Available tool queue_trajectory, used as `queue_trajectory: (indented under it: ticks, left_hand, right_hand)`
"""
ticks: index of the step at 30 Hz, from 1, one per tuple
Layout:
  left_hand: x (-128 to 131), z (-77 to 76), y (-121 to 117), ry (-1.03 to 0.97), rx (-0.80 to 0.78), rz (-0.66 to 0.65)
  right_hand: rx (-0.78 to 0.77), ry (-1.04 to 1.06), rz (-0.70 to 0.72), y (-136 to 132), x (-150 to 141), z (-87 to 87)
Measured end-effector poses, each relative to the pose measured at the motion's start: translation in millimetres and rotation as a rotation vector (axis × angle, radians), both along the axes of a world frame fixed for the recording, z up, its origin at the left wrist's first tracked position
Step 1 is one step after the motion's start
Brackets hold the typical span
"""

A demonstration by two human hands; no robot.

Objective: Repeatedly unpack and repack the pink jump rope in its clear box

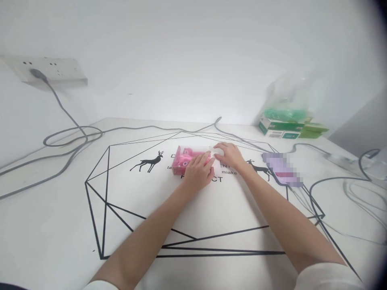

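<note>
A small clear plastic box [177,168] with pink contents lies on the white tabletop near the middle of the view. Inside it are pink pieces with round, eye-like marks; their exact kind I cannot make out. My left hand [198,172] lies across the box's right part, its fingers curled over the top and holding it down. At the box's right end, my right hand [232,156] has its thumb and fingers bent around a clear end flap [215,151]. Part of the box is hidden under my left hand.
A purple phone-like item [281,169], partly pixelated, lies to the right. Green and white boxes [282,125] with a clear plastic bag [287,94] stand at the back right. Grey cables [65,149] run along the left and back. A power strip [54,70] is on the wall.
</note>
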State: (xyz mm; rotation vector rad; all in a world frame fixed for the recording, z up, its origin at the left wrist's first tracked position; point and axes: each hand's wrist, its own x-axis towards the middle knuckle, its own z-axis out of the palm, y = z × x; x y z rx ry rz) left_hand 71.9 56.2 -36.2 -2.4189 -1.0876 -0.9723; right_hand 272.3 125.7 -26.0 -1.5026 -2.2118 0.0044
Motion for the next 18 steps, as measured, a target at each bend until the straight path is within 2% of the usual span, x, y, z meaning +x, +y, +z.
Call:
queue_trajectory:
  ticks: [5, 12, 18]
  left_hand:
    - [0, 1.2, -1, -0.007, -0.002, 0.002]
    - [-1, 0.5, 0, 0.002, 0.006, -0.01]
    - [0, 5.0, 0, 0.004, -0.037, -0.061]
  right_hand:
    - [-0.13, 0.022, -0.112, -8, -2, -5.3]
    - [-0.096, 0.108, -0.076, -20, -14, -8.2]
    - [-0.114, 0.287, 0.055, -33, -18, -13.0]
